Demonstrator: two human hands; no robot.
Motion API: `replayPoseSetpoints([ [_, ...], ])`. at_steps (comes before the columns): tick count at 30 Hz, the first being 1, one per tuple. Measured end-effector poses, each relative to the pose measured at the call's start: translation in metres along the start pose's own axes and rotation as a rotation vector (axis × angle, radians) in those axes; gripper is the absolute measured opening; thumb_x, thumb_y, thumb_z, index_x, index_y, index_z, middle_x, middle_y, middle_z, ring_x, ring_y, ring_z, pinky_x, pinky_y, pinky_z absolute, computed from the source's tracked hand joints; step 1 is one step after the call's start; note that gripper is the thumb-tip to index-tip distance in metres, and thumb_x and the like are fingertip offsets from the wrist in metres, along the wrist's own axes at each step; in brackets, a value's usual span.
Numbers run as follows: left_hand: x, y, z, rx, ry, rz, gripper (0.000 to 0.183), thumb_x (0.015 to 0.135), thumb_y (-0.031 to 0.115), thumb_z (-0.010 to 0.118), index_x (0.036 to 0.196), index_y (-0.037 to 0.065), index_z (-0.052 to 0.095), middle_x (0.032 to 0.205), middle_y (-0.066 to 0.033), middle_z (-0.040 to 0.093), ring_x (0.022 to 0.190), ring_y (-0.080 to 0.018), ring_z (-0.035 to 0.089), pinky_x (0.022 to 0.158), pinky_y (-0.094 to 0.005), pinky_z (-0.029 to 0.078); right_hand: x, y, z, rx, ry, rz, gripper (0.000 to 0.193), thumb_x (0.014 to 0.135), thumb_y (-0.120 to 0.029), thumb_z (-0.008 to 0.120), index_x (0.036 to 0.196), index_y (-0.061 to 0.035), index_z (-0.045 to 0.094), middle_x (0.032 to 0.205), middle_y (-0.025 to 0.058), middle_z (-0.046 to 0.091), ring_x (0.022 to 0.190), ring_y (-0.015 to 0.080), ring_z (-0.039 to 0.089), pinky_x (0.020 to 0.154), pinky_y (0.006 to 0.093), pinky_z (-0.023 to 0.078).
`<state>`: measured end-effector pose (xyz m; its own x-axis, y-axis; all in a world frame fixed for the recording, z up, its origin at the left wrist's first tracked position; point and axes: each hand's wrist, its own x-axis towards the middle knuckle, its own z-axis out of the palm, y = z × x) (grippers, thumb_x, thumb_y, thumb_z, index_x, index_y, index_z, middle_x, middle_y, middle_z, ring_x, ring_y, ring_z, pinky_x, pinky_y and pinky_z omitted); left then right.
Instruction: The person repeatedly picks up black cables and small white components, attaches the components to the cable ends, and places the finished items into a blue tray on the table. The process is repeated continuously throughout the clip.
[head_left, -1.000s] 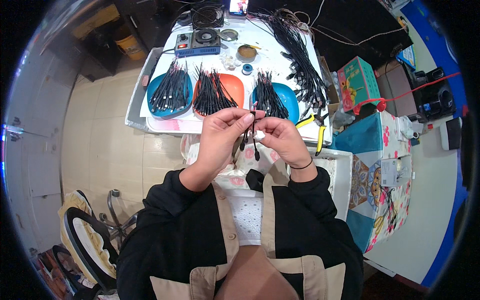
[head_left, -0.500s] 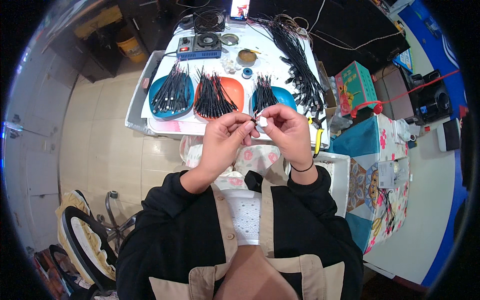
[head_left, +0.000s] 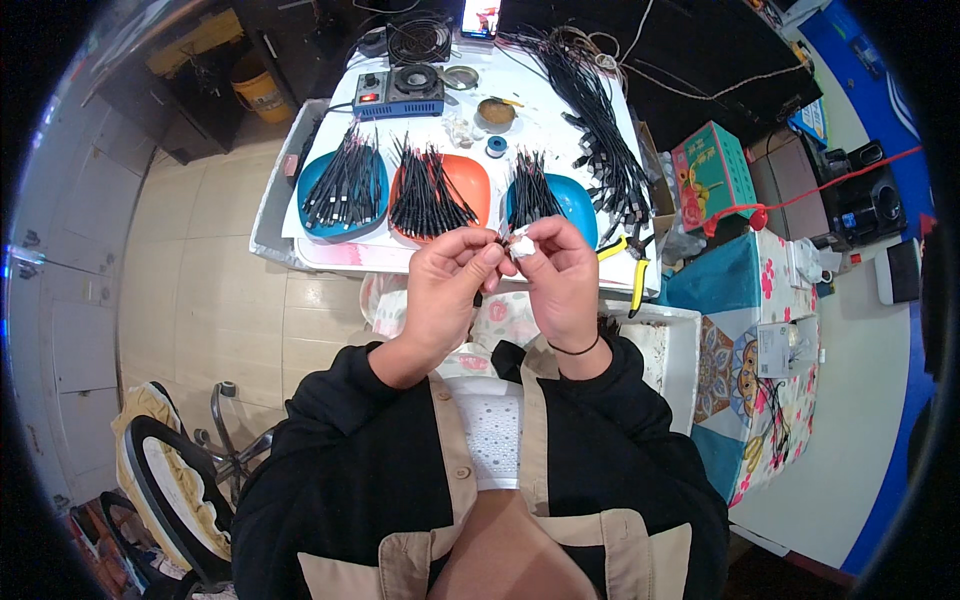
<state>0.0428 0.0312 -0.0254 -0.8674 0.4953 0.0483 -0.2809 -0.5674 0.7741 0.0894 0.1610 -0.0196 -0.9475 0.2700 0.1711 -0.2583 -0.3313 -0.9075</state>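
Note:
In front of my chest, both hands meet at the table's near edge. My left hand (head_left: 447, 290) is closed, pinching a short black cable; its dark tip shows between thumb and forefinger. My right hand (head_left: 562, 285) pinches a crumpled white tissue (head_left: 521, 248) against that tip. The fingers hide most of the cable. Just beyond my hands lie three bundles of short black cables: one (head_left: 343, 190) on a left blue plate (head_left: 310, 178), one (head_left: 425, 195) on an orange plate (head_left: 472, 180), and a smaller one (head_left: 530, 188) on a right blue plate (head_left: 576, 203).
Yellow-handled pliers (head_left: 639, 285) lie at the table's right front corner. Farther back are a blue electric heater (head_left: 400, 105), a fan (head_left: 420, 42), a round tin (head_left: 495, 115), a small spool (head_left: 496, 148) and a lit phone (head_left: 481, 20). Long black cables (head_left: 600, 140) cover the right side.
My right hand has shifted slightly left and turned, bringing the tissue closer against the cable tip. More of the pliers shows now. My left hand has barely moved.

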Motion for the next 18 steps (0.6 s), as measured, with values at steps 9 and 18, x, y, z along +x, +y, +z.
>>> replayPoseSetpoints([
  [9,-0.003,0.004,0.0,0.093,0.014,0.138,0.014,0.091,0.005,0.06,0.101,-0.005,0.06,0.083,-0.0095,0.067,0.065,-0.0048,0.053,0.058,-0.0178,0.042,0.001,-0.004,0.0,0.138,0.054,0.137,0.011,0.091,-0.005,0.057,0.101,-0.0014,0.055,0.087,0.0028,0.06,0.077,0.0072,0.055,0.07,0.0217,0.045],
  [18,-0.006,0.002,0.0,0.214,0.006,0.17,0.015,0.091,0.005,0.061,0.102,-0.005,0.061,0.084,-0.0093,0.068,0.067,-0.0047,0.054,0.058,-0.0173,0.043,0.004,-0.032,0.009,-0.175,0.034,0.069,0.015,0.086,-0.007,0.067,0.098,0.0007,0.061,0.088,0.0023,0.064,0.072,0.0056,0.054,0.067,0.019,0.044],
])
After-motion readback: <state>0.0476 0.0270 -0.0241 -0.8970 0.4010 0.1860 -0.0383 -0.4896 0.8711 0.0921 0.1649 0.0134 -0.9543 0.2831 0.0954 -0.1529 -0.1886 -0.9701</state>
